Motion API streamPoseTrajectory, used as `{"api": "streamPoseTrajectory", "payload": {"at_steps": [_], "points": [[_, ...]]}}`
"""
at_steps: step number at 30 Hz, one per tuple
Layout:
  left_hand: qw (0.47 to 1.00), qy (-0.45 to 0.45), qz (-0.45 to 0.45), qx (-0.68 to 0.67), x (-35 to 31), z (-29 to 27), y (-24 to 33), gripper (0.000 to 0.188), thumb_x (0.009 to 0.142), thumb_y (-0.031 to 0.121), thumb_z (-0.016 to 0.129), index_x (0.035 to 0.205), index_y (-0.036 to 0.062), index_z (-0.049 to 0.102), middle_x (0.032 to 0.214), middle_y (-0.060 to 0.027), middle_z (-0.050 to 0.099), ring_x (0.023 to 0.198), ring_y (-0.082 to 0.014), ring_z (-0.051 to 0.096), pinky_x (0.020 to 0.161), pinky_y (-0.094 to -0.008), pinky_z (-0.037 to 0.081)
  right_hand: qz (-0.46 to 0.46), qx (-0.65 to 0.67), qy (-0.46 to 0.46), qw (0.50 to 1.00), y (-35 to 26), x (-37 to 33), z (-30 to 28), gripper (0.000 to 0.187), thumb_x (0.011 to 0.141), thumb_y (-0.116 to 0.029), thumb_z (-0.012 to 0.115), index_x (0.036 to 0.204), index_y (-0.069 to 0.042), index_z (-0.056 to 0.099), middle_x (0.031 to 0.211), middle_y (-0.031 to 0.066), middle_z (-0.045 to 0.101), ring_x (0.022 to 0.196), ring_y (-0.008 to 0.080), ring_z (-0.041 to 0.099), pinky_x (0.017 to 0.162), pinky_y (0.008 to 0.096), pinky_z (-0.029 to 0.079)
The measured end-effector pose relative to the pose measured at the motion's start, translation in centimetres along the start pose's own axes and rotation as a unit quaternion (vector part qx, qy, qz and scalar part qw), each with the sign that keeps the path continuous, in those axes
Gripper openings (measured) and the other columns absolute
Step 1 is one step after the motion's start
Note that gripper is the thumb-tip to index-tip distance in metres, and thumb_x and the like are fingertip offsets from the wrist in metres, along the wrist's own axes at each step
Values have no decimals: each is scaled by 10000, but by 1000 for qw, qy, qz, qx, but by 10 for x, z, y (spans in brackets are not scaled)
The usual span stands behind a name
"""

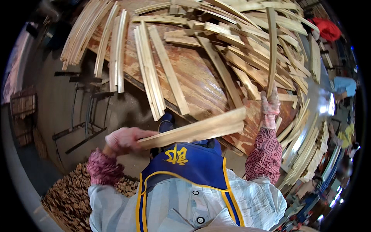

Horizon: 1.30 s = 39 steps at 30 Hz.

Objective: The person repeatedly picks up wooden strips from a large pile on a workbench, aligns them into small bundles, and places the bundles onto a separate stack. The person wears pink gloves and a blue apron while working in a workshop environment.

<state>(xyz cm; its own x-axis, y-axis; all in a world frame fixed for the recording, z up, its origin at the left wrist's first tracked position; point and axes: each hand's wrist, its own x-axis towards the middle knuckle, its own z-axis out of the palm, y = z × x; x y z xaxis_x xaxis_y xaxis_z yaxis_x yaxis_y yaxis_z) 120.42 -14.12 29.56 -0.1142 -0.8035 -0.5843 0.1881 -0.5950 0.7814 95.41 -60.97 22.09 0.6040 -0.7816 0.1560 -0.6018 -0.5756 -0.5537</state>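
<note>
My left hand [125, 139], in a pinkish work glove, is closed round the near left end of a short, wide wooden board [193, 129]. This board slants up to the right in front of my blue apron. Off to the right, my right hand [270, 104], gloved too, grips the lower end of a long, slightly curved wooden strip [271, 50]. That strip points away from me over a jumbled pile of wooden strips [251, 48]. Its gripped end is partly hidden by my fingers.
A worn brown plywood table [197, 79] bears the pile, with strips [148, 73] laid side by side at its left. A dark metal stand [87, 112] is left of it. Cut wood pieces [73, 197] are heaped at lower left. More strips [303, 154] lie at right.
</note>
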Motion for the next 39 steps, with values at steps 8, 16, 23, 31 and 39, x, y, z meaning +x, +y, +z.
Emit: {"api": "streamPoseTrajectory", "payload": {"at_steps": [8, 16, 23, 31, 39], "points": [[810, 477, 164, -299, -3, -12, -116, 824, 713, 29, 680, 1471, 96, 364, 1182, -94, 606, 903, -167, 613, 767, -290, 517, -61, 124, -205, 969, -132, -20, 169, 675, 856, -87, 661, 1456, -47, 354, 1295, 179, 553, 1085, 224, 599, 950, 360, 486], [762, 641, -69, 54, 143, -82, -128, 797, 813, 180, 645, 1514, 213, 267, 1381, -170, 442, 1200, -359, 512, 1001, -383, 431, -31, -135, -315, 939, -241, -35, 274, 966, 758, -349, 722, 1497, -65, 169, 1231, 268, 533, 1095, 378, 580, 933, 440, 474], [781, 616, -31, 103, 166, -108, -139, 702, 905, 293, 585, 1513, 184, 251, 1418, -228, 441, 1259, -400, 466, 1056, -427, 377, -33, 124, -427, 895, -238, -18, 274, 719, 811, -337, 678, 1412, -58, 398, 1201, 229, 606, 1111, 352, 594, 992, 411, 449], [776, 600, -84, 177, 154, -134, -144, 728, 849, 299, 664, 1486, 210, 324, 1402, -182, 466, 1244, -365, 488, 1045, -432, 391, -88, -203, -226, 949, -186, 1, 214, 624, 874, -471, 561, 1379, -118, 464, 1354, 172, 515, 1267, 333, 471, 1037, 451, 390], [874, 398, 256, -110, 234, -9, -57, 545, 851, 122, 700, 1362, 98, 514, 1261, -133, 598, 1107, -257, 598, 926, -352, 512, 202, -35, -388, 898, -78, -5, 143, 528, 835, -186, 717, 1335, -121, 561, 1050, 180, 673, 952, 248, 647, 818, 363, 545]]}}
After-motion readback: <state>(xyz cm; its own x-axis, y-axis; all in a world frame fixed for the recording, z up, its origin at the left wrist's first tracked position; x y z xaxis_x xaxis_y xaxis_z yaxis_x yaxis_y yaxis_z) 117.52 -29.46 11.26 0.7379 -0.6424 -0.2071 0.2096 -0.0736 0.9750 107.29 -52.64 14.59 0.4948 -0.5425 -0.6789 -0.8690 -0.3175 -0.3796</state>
